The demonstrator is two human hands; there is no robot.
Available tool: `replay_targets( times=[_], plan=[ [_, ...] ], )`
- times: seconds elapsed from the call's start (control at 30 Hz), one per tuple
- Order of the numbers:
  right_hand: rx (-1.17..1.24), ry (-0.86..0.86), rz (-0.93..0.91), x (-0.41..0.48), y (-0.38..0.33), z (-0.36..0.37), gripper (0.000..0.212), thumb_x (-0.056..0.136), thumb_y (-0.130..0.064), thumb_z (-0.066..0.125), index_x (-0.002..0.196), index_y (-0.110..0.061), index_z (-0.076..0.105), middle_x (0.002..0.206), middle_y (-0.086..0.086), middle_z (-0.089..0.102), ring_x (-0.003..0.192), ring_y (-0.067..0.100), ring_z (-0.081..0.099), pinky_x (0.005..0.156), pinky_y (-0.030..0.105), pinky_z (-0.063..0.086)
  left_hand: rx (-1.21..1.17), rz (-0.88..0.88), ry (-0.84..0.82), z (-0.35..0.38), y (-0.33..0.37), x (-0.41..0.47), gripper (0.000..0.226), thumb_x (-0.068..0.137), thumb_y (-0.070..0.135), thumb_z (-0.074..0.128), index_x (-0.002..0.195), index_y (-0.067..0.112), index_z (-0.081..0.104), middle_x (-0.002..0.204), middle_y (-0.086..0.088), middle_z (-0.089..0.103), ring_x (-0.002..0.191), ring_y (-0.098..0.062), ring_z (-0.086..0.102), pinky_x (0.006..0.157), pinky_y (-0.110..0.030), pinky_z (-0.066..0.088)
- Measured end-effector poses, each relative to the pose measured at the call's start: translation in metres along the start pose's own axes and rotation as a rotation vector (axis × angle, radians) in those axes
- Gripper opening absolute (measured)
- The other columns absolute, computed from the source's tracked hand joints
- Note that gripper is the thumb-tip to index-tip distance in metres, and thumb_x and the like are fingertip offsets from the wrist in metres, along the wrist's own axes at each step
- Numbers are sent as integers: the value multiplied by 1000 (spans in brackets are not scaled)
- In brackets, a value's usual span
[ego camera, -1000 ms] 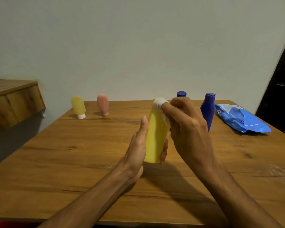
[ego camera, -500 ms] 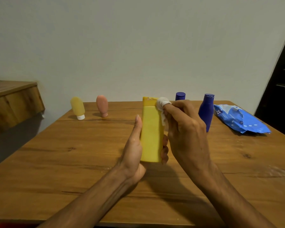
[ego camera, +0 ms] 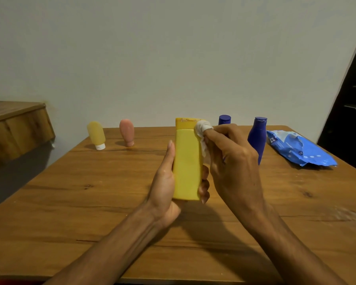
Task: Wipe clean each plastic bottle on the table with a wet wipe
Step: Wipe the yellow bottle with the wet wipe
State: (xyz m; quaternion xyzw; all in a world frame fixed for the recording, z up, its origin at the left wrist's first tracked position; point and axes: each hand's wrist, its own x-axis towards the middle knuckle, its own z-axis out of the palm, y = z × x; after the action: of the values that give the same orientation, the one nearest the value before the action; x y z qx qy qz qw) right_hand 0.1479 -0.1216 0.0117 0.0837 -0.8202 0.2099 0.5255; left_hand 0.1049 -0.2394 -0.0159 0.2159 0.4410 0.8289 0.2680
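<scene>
A tall yellow bottle (ego camera: 187, 161) stands upright above the wooden table (ego camera: 70, 202), its darker cap on top. My left hand (ego camera: 165, 188) grips its lower half from the left, fingers wrapped behind. My right hand (ego camera: 232, 161) pinches a white wet wipe (ego camera: 202, 128) wound over a fingertip and presses it against the cap's right corner. At the back stand a small yellow tube (ego camera: 96, 135), a pink tube (ego camera: 127, 132), a blue bottle (ego camera: 257, 137), and another blue bottle (ego camera: 224, 119) mostly hidden behind my right hand.
A blue wet-wipe pack (ego camera: 298, 149) lies at the table's far right. A wooden ledge (ego camera: 14, 128) juts out at the left, beyond the table edge. A dark door frame (ego camera: 349, 103) rises at the right. A plain wall backs the table.
The yellow bottle has turned from tilted and edge-on to upright with its broad face toward me. The wipe has shifted from over the cap's top to its right corner.
</scene>
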Motion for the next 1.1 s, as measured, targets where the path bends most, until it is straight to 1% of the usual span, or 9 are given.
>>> replay_targets(
  times=[0.23, 0.37, 0.47, 0.53, 0.6, 0.67, 0.77, 0.93, 1.1],
  plan=[
    [-26, -4, -20, 1, 4, 0, 30, 81, -5, 64, 112, -3, 63, 105, 11, 59, 88, 24, 59, 62, 37, 55, 27, -10, 16, 1, 0, -2, 66, 90, 68, 35, 98, 15, 73, 78, -13, 60, 58, -23, 54, 54, -33, 45],
    [-46, -125, -63, -4, 5, 2, 32, 87, -16, 57, 118, -9, 60, 109, 8, 55, 88, 26, 57, 62, 39, 53, 142, -15, 106, 1, 0, -4, 61, 89, 70, 34, 88, 28, 78, 89, -14, 66, 75, -29, 60, 63, -38, 49],
    [-72, -159, -81, -4, 4, 1, 33, 86, -18, 59, 117, -10, 60, 107, 8, 54, 86, 26, 56, 61, 39, 52, 211, -11, 132, 4, 1, -5, 64, 91, 69, 29, 85, 29, 78, 94, -18, 66, 84, -35, 57, 65, -40, 49],
    [-93, -171, -116, -5, -2, 1, 32, 84, -18, 60, 114, -9, 62, 105, 9, 56, 85, 27, 57, 62, 38, 52, 241, 9, 146, 5, 0, -4, 63, 91, 68, 27, 87, 31, 78, 99, -18, 70, 89, -44, 61, 71, -50, 52],
    [-130, -191, -174, -7, -6, 3, 30, 80, -11, 67, 110, -9, 64, 102, 11, 59, 85, 26, 58, 63, 37, 53, 256, 33, 150, 5, -2, -4, 61, 90, 68, 26, 100, 32, 74, 108, -16, 72, 101, -44, 65, 84, -62, 50],
    [-118, -183, -175, -6, -4, 4, 26, 83, -13, 65, 108, -10, 65, 100, 9, 59, 83, 25, 58, 61, 37, 53, 269, 41, 145, 5, -1, -5, 63, 87, 71, 27, 107, 28, 70, 107, -21, 70, 95, -44, 65, 79, -59, 51],
    [-28, -85, -90, 2, 4, 2, 21, 86, -14, 61, 106, -8, 66, 98, 9, 60, 82, 25, 60, 60, 39, 53, 329, 31, 93, 4, -2, -6, 69, 86, 73, 25, 96, 21, 71, 88, -20, 65, 76, -33, 59, 63, -39, 50],
    [9, -14, -76, 4, 5, 2, 23, 82, -10, 67, 103, -2, 68, 97, 14, 65, 86, 26, 64, 64, 39, 57, 412, 6, 19, 0, -10, -6, 69, 85, 73, 23, 94, 22, 68, 80, -13, 63, 65, -24, 59, 60, -35, 50],
    [19, 61, -25, 8, 11, -5, 17, 82, -10, 67, 96, -2, 70, 92, 11, 67, 80, 19, 64, 66, 18, 51, 331, -9, 8, -2, -8, -3, 78, 83, 76, 26, 110, 13, 63, 78, -14, 61, 60, -23, 55, 58, -34, 46]
  ],
)
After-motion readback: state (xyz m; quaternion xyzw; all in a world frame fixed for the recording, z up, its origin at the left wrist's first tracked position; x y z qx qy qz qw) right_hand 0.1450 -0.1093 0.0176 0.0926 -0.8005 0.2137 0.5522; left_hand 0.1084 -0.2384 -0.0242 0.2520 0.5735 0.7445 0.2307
